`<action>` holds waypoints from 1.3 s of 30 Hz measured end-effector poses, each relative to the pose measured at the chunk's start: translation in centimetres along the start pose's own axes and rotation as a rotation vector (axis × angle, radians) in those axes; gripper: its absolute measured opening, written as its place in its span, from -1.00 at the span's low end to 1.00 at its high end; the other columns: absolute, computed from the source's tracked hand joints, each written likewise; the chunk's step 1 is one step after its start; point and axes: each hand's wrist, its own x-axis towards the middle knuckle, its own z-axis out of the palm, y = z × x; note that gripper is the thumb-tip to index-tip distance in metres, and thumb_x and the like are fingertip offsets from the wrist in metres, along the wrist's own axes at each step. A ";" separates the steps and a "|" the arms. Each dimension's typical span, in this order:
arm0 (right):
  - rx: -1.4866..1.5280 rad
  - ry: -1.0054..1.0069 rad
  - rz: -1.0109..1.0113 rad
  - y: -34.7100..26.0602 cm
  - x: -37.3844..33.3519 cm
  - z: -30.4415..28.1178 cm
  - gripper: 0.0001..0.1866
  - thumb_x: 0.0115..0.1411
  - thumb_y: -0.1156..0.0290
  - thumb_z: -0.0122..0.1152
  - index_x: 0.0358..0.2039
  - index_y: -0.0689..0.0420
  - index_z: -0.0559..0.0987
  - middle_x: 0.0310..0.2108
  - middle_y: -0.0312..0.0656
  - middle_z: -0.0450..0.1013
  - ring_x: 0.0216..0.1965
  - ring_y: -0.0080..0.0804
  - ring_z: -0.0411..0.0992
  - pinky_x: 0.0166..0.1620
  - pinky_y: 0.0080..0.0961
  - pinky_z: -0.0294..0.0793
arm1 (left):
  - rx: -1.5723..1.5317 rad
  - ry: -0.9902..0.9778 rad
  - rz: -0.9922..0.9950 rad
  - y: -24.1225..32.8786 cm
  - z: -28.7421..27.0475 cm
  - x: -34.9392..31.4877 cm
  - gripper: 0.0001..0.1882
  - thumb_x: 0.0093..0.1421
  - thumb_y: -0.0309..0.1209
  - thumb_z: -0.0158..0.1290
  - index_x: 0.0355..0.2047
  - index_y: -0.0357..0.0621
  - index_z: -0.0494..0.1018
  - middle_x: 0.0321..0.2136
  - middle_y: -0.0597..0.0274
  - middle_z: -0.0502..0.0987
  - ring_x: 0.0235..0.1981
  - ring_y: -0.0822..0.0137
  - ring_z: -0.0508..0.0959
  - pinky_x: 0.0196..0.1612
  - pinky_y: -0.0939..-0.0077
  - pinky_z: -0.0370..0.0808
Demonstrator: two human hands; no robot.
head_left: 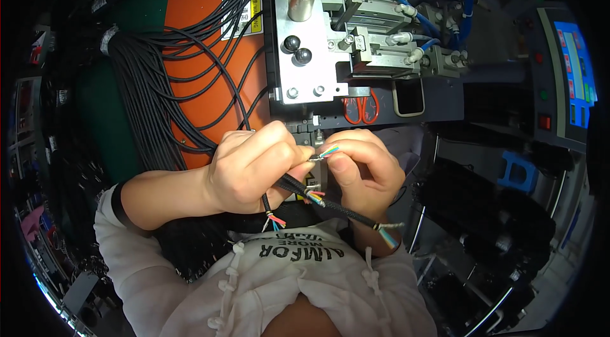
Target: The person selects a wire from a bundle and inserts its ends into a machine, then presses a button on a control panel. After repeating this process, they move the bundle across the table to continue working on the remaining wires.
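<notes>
Close in front of my body, my left hand (254, 162) is closed around several black cables, its thumb and forefinger pinching one near its stripped end. My right hand (368, 168) meets it fingertip to fingertip, pinching the fanned coloured wires (329, 151) of that cable. Below the hands hang more stripped cable ends: one with red and blue wires (274, 219), another with yellow and pink wires (314, 196). A braided black cable (349, 212) runs toward my right wrist and ends in pale blue and yellow wires (387, 236). The exact grip inside the left palm is hidden.
A thick bundle of black cables (143, 95) lies on the orange and green surface (197, 82) at left. Ahead stands a metal clamping machine (311, 76) with pneumatic cylinders. Red-handled scissors (361, 108) lie beside a grey-rimmed tray (408, 112). A control screen (575, 76) is at far right.
</notes>
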 end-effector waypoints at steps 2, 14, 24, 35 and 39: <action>0.065 -0.021 0.048 -0.2 0.3 -0.3 -0.87 -0.02 0.64 0.35 -0.41 0.26 0.59 -0.43 -0.11 0.54 -0.45 -0.39 0.51 -0.36 -0.57 0.48 | 0.014 -0.026 0.038 -0.3 0.0 -0.2 -0.84 0.00 -0.56 0.19 -0.40 -0.36 0.49 -0.61 0.18 0.42 -0.67 0.34 0.45 -0.66 0.52 0.38; 0.092 0.039 -0.068 0.3 -0.7 0.6 -0.91 0.05 0.62 0.31 -0.40 0.28 0.58 -0.44 -0.10 0.52 -0.43 -0.42 0.48 -0.35 -0.55 0.43 | -0.021 -0.013 0.061 -0.4 0.0 -0.4 -0.85 -0.01 -0.53 0.16 -0.39 -0.30 0.49 -0.56 0.17 0.43 -0.65 0.32 0.47 -0.66 0.52 0.37; 0.053 -0.217 0.027 -0.4 1.4 -2.3 -0.90 -0.01 0.64 0.31 -0.43 0.25 0.58 -0.48 -0.15 0.49 -0.46 -0.38 0.44 -0.33 -0.56 0.42 | 0.039 -0.107 0.131 -0.8 -0.5 0.4 -0.74 -0.03 -0.42 0.17 -0.31 -0.30 0.51 -0.52 0.22 0.44 -0.64 0.32 0.47 -0.66 0.51 0.35; -0.488 -0.060 -0.083 2.7 0.4 -1.1 -0.90 -0.04 0.66 0.29 -0.49 0.27 0.53 -0.52 -0.16 0.45 -0.47 -0.39 0.42 -0.37 -0.55 0.39 | 0.607 -0.227 0.096 0.6 0.4 -0.5 -0.60 -0.14 -0.45 0.11 -0.21 -0.26 0.56 -0.54 0.35 0.39 -0.64 0.51 0.37 -0.69 0.65 0.24; -0.412 -0.073 0.009 3.5 0.8 -0.5 -0.92 -0.02 0.64 0.27 -0.51 0.25 0.51 -0.54 -0.18 0.42 -0.50 -0.36 0.39 -0.39 -0.51 0.37 | 0.598 -0.200 0.097 -0.1 0.7 -0.6 -0.62 -0.11 -0.47 0.11 -0.20 -0.24 0.55 -0.58 0.41 0.31 -0.62 0.54 0.34 -0.69 0.66 0.22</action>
